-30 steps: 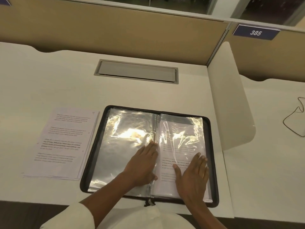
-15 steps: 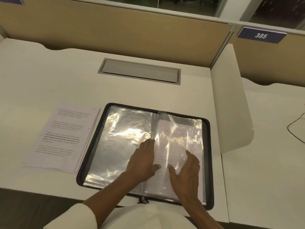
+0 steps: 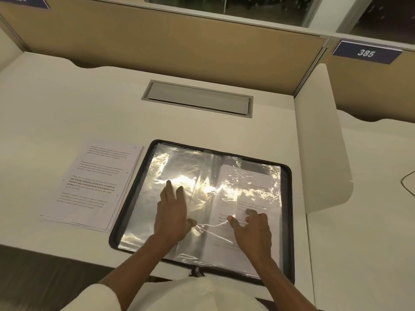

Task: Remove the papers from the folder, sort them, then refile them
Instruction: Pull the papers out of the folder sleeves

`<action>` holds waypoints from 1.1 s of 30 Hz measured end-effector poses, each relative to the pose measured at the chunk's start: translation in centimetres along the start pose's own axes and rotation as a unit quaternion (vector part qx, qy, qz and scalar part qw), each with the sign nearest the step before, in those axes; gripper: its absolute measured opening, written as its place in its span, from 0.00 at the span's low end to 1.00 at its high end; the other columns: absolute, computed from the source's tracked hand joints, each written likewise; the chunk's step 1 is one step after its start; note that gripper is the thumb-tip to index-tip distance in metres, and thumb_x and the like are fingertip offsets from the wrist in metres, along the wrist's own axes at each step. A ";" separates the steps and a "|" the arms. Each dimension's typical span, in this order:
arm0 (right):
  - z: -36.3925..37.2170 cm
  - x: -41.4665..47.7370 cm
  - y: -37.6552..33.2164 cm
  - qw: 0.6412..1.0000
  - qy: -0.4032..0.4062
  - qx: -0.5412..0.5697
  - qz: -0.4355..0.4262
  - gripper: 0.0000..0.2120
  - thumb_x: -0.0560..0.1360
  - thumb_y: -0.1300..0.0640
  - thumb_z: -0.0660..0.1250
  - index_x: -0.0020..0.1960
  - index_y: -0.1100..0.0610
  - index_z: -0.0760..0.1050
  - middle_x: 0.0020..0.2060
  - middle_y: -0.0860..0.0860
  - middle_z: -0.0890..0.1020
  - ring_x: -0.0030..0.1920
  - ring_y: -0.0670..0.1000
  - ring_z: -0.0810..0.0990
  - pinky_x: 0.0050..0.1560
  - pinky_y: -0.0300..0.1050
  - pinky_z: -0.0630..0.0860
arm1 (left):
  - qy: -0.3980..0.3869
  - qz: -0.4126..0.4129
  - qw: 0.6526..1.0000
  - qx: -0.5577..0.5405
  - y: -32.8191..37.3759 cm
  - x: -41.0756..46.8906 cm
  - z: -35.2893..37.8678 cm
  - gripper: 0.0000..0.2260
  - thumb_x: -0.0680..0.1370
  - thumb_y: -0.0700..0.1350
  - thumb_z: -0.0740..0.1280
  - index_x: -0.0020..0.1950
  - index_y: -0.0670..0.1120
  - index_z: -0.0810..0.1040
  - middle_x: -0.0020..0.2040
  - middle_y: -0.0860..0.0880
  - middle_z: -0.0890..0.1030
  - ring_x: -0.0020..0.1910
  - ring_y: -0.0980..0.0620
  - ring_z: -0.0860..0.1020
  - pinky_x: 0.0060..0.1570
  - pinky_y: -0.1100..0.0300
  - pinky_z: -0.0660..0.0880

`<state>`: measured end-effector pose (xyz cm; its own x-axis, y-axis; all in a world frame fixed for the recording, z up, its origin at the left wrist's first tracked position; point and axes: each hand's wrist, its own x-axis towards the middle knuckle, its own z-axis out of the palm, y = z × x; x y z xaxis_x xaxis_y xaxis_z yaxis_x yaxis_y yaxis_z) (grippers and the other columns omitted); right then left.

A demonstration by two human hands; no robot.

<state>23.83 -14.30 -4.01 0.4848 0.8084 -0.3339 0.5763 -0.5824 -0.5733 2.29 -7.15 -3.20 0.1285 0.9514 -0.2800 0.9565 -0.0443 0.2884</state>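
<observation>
Black folder [image 3: 139, 209], one stack [image 3: 94, 185], two hands [image 3: 171, 217] [image 3: 252, 230]

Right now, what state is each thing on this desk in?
Folder, unzipped, lying open flat.
Loose papers, stacked outside, left of the folder.
Filed page, inside right-hand sleeve.
Left hand, flat on left sleeves, fingers straight.
Right hand, fingers bent on filed page; grip unclear.
Desk hatch, closed.

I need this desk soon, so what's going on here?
A person is working through an open zip folder on the desk. The left hand lies flat, fingers straight, on the left sleeve. The right hand, fingers curled, is on the right sleeve, which holds a printed sheet. Whether it pinches the plastic is unclear. A paper stack lies left of the folder, so sorting or refiling seems under way.
</observation>
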 end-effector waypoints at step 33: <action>6.8 -3.8 -9.2 0.847 -0.407 0.018 -0.342 0.37 0.80 0.38 0.69 0.82 0.50 0.60 0.79 0.50 0.68 0.77 0.47 0.66 0.76 0.41 0.63 | -0.138 0.121 0.982 0.050 0.4 2.5 -5.7 0.36 0.80 0.64 0.68 0.81 0.45 0.66 0.84 0.45 0.60 0.85 0.44 0.53 0.80 0.44 0.60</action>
<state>12.15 -11.41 -2.56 -0.5772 0.7552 -0.3107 0.5109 0.0371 -0.8589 1.51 -3.08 1.48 0.4081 0.7911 -0.4556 0.9084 -0.3022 0.2890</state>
